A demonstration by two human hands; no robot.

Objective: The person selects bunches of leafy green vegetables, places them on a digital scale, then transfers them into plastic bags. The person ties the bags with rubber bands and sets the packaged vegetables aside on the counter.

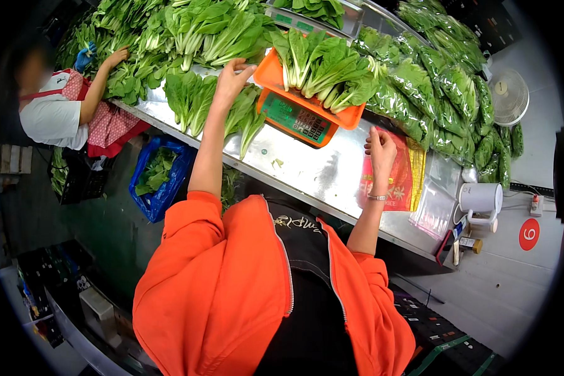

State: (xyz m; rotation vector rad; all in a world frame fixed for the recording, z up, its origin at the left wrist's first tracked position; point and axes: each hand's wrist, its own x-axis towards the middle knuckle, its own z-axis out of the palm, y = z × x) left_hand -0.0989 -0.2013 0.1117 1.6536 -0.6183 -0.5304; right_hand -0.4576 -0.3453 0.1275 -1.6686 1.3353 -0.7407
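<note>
A green-screened scale point(289, 119) with an orange tray point(271, 72) on it stands on the metal table in front of me. Several heads of leafy greens point(323, 66) lie in the tray, white stems toward me. At the tray's left edge is my left hand point(233, 81), fingers apart, with nothing seen in them. My right hand point(381, 152) hovers right of the scale over a red and yellow bag point(400, 178), its fingers loosely curled and nothing visible in them. More loose greens point(191, 100) lie beneath and beside my left forearm.
A big heap of greens point(194, 28) covers the table's far left, where a co-worker's hand point(116, 57) reaches in. Bagged greens point(413, 94) pile up at right, near clear plastic bags point(435, 203), a white mug point(480, 197) and a fan point(509, 94). A blue-lined bin point(160, 172) stands below the table.
</note>
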